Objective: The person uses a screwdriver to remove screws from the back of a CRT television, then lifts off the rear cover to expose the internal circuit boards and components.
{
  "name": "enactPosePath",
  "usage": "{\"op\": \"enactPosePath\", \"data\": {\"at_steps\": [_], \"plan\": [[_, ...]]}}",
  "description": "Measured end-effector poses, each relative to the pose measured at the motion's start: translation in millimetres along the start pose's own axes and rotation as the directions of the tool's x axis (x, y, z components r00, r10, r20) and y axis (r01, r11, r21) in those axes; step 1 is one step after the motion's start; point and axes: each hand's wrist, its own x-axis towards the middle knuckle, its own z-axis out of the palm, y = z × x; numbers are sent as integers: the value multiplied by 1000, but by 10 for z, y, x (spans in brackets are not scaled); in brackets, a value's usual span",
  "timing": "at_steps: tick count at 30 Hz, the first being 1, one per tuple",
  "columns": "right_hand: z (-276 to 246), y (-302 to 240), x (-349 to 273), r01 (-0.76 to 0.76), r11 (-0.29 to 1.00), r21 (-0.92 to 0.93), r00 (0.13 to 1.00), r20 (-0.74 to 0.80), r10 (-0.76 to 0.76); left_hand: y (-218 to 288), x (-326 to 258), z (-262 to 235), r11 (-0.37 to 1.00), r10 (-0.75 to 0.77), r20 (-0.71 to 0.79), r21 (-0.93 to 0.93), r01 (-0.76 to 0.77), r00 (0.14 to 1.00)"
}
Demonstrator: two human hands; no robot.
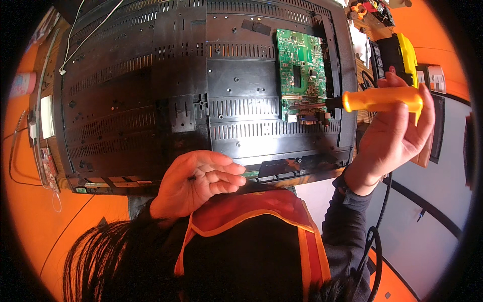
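My right hand (390,136) is closed round the yellow handle of a screwdriver (375,100). The screwdriver's shaft points left, with its tip over the lower left part of a green circuit board (313,75); whether the tip touches a screw is too small to tell. That board lies on the right side of a large black slotted plastic panel (236,75), like the back of a television. By the panel's near edge my left hand (198,181) is held palm up, its fingers loosely curled and apart. A small dark speck shows at its palm, too small to name.
A thin white cable (93,34) crosses the panel's far left corner. Past the right edge stand a black and yellow case (405,58) and some tools (370,9). A phone (47,166) lies at the left. A black cable (385,206) hangs beside my right arm.
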Motion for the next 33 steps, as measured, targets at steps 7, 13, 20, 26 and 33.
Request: {"op": "enactPosePath", "data": {"at_steps": [7, 13, 20, 26, 33], "plan": [[40, 23, -46, -4, 999, -53, 1000, 24, 5, 17, 0, -18, 999, -3, 57, -45, 5, 998], [59, 43, -40, 6, 1000, 26, 1000, -1, -6, 11, -6, -31, 998, 18, 77, -58, -13, 997], [43, 34, -37, 18, 1000, 19, 997, 77, -19, 6, -4, -30, 997, 38, 89, -69, -32, 995], [5, 58, -54, 15, 988, 157, 998, 52, -24, 6, 5, -36, 996, 31, 98, -87, -22, 995], [-60, 21, -3, 59, 988, 145, 997, -57, -51, 1, 6, -12, 998, -6, 67, -54, 9, 998]]}}
